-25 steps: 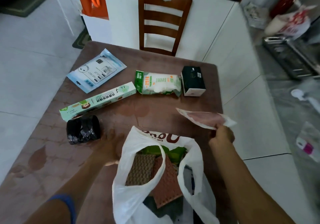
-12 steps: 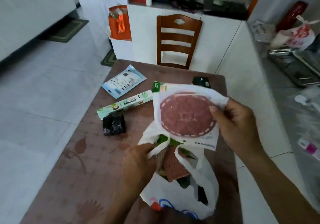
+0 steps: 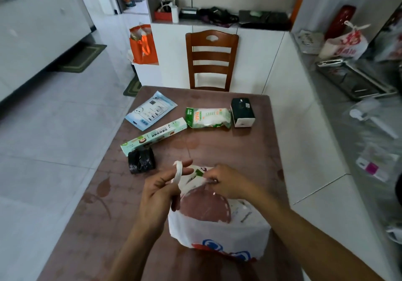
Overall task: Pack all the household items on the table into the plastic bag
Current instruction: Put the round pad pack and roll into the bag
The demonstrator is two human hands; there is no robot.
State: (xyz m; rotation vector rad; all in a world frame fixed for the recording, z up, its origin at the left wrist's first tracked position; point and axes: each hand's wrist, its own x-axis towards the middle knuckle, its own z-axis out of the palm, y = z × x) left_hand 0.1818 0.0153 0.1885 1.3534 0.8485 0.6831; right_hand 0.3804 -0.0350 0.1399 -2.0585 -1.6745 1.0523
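White plastic bag [image 3: 217, 230] sits under both hands: left hand [image 3: 157, 191] hooks its handle, right hand [image 3: 224, 181] pinches the reddish disc packet [image 3: 206, 206] in. Black roll [image 3: 141, 161] lies nearest, beyond the left hand.

White tiled floor [image 3: 54, 150], wooden chair [image 3: 212, 60], white cabinets [image 3: 256, 50]

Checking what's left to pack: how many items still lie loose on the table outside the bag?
5: blue-white flat pouch far left, long green box, black roll beside it, green-white soft pack centre, dark box right. The bag may hide others.
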